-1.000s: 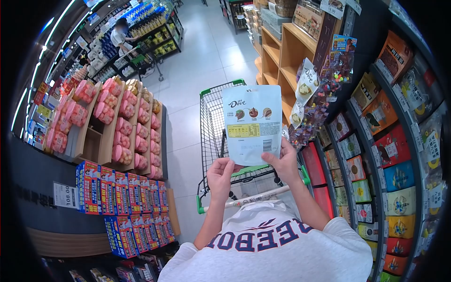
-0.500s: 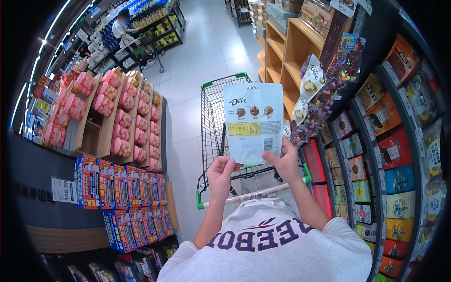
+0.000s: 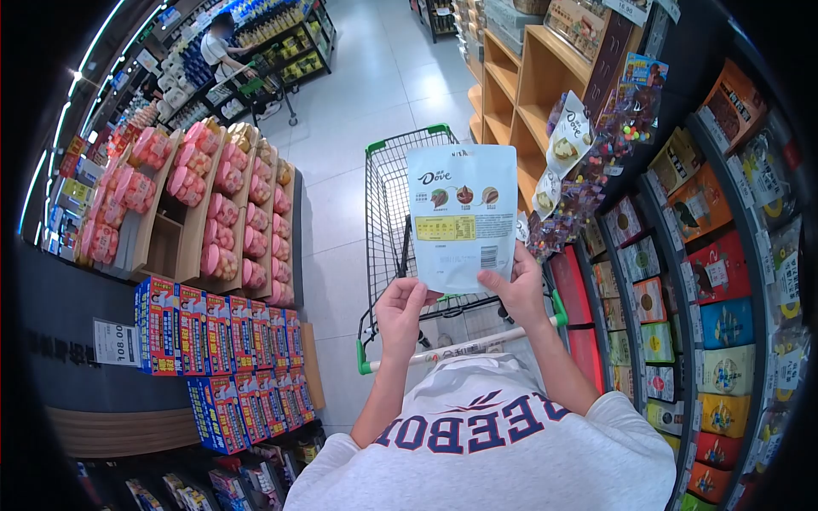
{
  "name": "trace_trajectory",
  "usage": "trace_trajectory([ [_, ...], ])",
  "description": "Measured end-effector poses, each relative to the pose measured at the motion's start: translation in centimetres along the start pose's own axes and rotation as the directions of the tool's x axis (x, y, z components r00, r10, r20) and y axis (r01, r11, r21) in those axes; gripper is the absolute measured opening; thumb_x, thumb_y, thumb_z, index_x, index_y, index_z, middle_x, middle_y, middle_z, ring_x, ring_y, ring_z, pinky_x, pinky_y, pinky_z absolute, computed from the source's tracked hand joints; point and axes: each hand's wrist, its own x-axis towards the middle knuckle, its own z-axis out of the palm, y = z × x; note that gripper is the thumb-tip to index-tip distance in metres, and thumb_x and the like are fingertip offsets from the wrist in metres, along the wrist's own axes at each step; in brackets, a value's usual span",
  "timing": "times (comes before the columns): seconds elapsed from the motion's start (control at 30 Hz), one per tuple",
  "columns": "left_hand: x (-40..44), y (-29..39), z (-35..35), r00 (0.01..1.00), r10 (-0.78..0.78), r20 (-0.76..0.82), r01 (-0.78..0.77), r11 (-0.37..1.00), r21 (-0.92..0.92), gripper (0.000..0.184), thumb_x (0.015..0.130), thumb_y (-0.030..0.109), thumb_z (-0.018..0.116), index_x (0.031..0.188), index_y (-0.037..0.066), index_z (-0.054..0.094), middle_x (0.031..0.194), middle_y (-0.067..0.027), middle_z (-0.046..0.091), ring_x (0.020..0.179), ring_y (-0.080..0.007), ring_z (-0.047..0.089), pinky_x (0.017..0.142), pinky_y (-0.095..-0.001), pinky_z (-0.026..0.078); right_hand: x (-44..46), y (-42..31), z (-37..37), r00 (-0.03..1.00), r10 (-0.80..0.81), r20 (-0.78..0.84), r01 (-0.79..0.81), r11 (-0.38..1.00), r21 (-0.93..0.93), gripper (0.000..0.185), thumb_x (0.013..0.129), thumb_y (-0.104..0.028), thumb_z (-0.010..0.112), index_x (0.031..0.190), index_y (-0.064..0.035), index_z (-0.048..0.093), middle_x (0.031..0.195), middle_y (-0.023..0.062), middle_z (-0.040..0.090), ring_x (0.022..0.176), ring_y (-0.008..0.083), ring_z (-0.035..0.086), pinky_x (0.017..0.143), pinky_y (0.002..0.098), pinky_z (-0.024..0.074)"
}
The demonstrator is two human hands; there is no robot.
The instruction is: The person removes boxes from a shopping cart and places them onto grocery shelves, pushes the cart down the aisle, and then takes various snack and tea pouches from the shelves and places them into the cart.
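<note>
A pale blue Dove chocolate pouch (image 3: 460, 243) is held upright above the cart, its printed back toward me. At its lower left corner, my left hand (image 3: 399, 308) is closed, pinching the edge between thumb and fingers. My right hand (image 3: 521, 294) grips the lower right side, thumb on the front near the barcode and fingers behind. Behind the pouch stands a black wire shopping cart (image 3: 388, 183) with green corners. Its pale handle (image 3: 464, 349) runs below my wrists, close to my shirt. The pouch hides part of the cart's basket.
On the right, hanging Dove bags (image 3: 569, 140) and racks of snack packets (image 3: 720, 370) stand close by. Pink-lidded jars (image 3: 220, 234) and stacked blue boxes (image 3: 192, 328) line the left. Farther up the tiled aisle (image 3: 362, 94), a person (image 3: 220, 55) stands beside another cart (image 3: 260, 85).
The pouch and both hands have shifted up very slightly in view. My grip stays the same. The far person and their cart look almost unchanged.
</note>
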Motion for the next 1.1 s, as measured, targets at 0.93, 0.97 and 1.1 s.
trace_trajectory([
  [0.93, -0.1, -0.5, -1.3, 0.989, -0.049, -0.138, 0.040, 0.997, -0.067, 0.016, 0.103, 0.008, 0.058, 0.117, 0.001, 0.061, 0.111, -0.0135, 0.071, 0.088, -0.0174, 0.072, 0.077, -0.0281, 0.060, -0.5, 2.6, -2.5, 0.985, 0.164, -0.060, -0.160, 0.985, 0.072, 0.034, 0.099, -0.008, 0.067, 0.130, 0.0003, 0.054, 0.121, 0.0117, 0.069, 0.105, 0.0198, 0.071, 0.085, 0.0356, 0.0643],
  [0.97, -0.2, -0.5, -1.4, 0.988, -0.053, -0.146, 0.044, 0.997, -0.065, 0.016, 0.103, 0.007, 0.058, 0.118, 0.001, 0.061, 0.112, -0.0131, 0.070, 0.088, -0.0172, 0.072, 0.077, -0.0280, 0.060, -0.5, 2.6, -2.5, 0.975, 0.193, -0.112, -0.176, 0.974, 0.144, 0.034, 0.099, -0.009, 0.067, 0.130, -0.0001, 0.055, 0.121, 0.0113, 0.069, 0.105, 0.0195, 0.071, 0.085, 0.0353, 0.0641],
  [1.1, -0.1, -0.5, -1.1, 0.981, -0.067, -0.180, 0.057, 0.997, -0.058, 0.018, 0.103, 0.007, 0.058, 0.120, 0.002, 0.060, 0.112, -0.0117, 0.069, 0.089, -0.0165, 0.071, 0.076, -0.0279, 0.060, 0.4, 3.5, -2.7, 0.911, 0.286, -0.298, -0.177, 0.922, 0.343, 0.034, 0.100, -0.011, 0.066, 0.131, -0.0019, 0.055, 0.121, 0.0095, 0.069, 0.104, 0.0187, 0.071, 0.083, 0.0343, 0.0639],
])
